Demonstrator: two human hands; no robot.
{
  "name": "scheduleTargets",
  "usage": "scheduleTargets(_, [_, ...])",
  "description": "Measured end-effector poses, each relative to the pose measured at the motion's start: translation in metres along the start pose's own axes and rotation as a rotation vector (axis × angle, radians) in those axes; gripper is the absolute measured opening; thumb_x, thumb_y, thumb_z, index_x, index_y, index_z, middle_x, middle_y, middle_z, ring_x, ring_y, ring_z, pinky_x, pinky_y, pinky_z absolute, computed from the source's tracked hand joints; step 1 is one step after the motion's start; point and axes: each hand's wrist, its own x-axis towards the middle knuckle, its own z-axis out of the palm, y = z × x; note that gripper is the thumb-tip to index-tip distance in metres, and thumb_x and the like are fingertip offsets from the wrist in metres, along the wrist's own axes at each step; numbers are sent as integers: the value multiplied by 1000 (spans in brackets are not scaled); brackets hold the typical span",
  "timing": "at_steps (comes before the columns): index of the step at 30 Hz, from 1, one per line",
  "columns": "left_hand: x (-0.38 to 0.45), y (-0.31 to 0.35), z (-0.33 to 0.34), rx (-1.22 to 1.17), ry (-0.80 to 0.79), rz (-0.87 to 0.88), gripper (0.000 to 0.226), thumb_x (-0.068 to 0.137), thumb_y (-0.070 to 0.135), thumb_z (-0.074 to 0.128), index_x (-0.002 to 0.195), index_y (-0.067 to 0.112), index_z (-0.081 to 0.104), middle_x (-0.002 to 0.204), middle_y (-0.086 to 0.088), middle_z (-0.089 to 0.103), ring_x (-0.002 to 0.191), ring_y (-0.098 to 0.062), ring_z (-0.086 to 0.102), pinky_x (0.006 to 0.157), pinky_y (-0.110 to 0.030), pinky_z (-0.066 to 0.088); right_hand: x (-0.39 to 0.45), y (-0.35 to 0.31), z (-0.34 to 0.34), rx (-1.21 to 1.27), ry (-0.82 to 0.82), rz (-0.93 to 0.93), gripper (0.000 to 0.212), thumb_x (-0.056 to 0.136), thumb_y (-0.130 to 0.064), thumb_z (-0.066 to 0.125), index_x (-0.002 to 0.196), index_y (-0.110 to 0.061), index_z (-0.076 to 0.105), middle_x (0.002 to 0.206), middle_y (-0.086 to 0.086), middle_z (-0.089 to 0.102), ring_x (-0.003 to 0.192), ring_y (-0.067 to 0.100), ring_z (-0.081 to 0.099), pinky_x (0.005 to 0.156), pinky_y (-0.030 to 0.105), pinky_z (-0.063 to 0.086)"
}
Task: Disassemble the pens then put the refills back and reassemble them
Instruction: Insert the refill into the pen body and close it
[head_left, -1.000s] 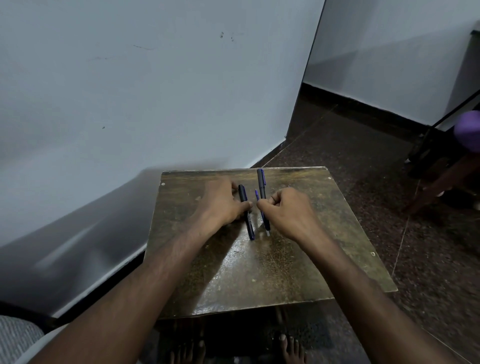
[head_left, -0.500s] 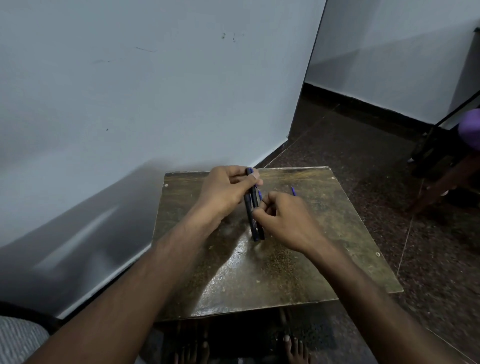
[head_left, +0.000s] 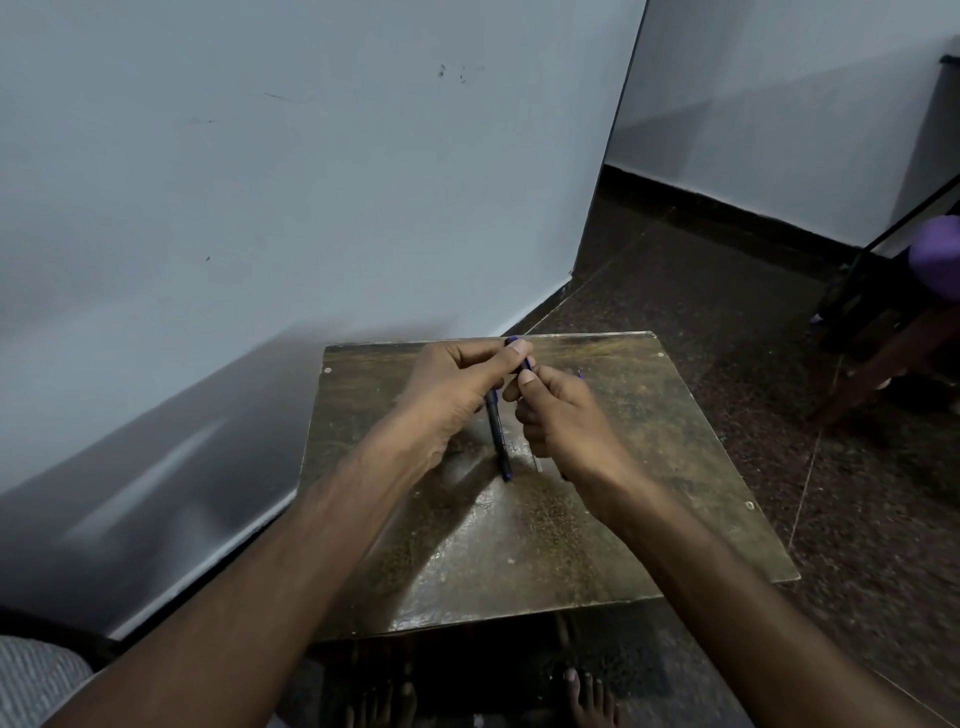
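Over the far half of the small worn wooden table (head_left: 649, 493), my left hand (head_left: 457, 384) grips a dark pen (head_left: 523, 364); its blue end pokes out past my fingertip. My right hand (head_left: 558, 415) sits close beside it with fingers curled, pinching the same pen just below my left thumb. A second dark pen (head_left: 498, 441) slants from under my left hand down to the tabletop. A thin pale refill tip (head_left: 537, 462) shows at the edge of my right hand. A small blue piece (head_left: 581, 375) peeks from behind my right knuckles; I cannot tell what it is.
A pale wall (head_left: 260, 208) runs along the table's left and far side. Dark speckled floor (head_left: 857, 519) lies to the right, with a wooden stool leg (head_left: 872, 358) and a purple object (head_left: 937, 260) at the far right. Bare feet (head_left: 587, 696) show under the table's near edge.
Both hands have risen off the tabletop and moved toward the far edge, my left hand lifting a pen. My right hand has closed in on that pen beside the left thumb.
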Motion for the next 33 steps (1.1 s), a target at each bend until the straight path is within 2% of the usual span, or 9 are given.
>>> scheduleTargets(5, [3,-1,0,-61,49,-23,13,95,36,81,93,26,90,88,3,77,84,-10,55,62,-22,37,-5,0,11,-160,122,-105,33,116,-35,46,88,-36,63,50,-22,51,43,-3,46,55,23,30])
scheduleTargets(7, [4,-2,1,-95,60,-21,13,96,33,82,95,24,90,93,0,78,85,-11,58,59,-18,39,-6,-2,14,-192,148,-143,27,116,-39,47,99,-40,68,65,-31,65,61,-11,61,63,22,40])
scheduleTargets(10, [5,1,0,-160,60,-15,15,96,31,82,98,18,90,94,3,81,74,-4,64,58,-12,50,-8,-3,13,-304,192,-159,35,112,-47,51,112,-27,79,97,-15,80,92,-1,71,80,33,54])
scheduleTargets(15, [18,8,-37,290,278,151,25,95,44,82,104,23,90,85,14,83,73,5,69,74,-13,53,-8,1,4,-369,144,23,53,99,-42,52,82,7,66,66,3,53,59,18,48,61,39,36])
scheduleTargets(19, [22,-2,-49,616,234,60,30,92,42,85,111,19,88,96,2,86,83,-6,76,87,-25,61,-7,0,-1,-174,92,139,31,105,-20,47,84,-10,68,64,-3,57,47,3,49,46,23,39])
scheduleTargets(22, [28,-13,-43,767,227,68,29,90,37,89,109,15,86,84,3,81,73,-5,73,67,-16,55,-5,-2,-1,-113,50,158,29,111,-11,45,100,-12,71,74,1,63,55,6,56,46,17,42])
scheduleTargets(27, [37,-25,-38,871,235,121,20,88,35,90,94,17,85,65,12,72,59,5,65,48,-4,43,-4,3,1,-54,70,122,26,115,-17,47,116,-12,72,74,1,65,56,7,55,46,14,43])
scheduleTargets(30, [37,-25,-40,866,234,160,23,91,37,86,98,16,84,83,5,80,72,-5,71,67,-19,57,-2,5,1,-51,42,166,26,114,-20,49,109,-16,74,72,-3,66,57,6,56,52,19,43])
scheduleTargets(33, [31,-14,-36,768,235,211,24,104,42,70,111,24,84,99,13,82,82,11,66,81,-21,55,0,4,0,23,5,193,28,113,-17,48,105,-14,75,68,-6,66,56,5,57,53,22,43])
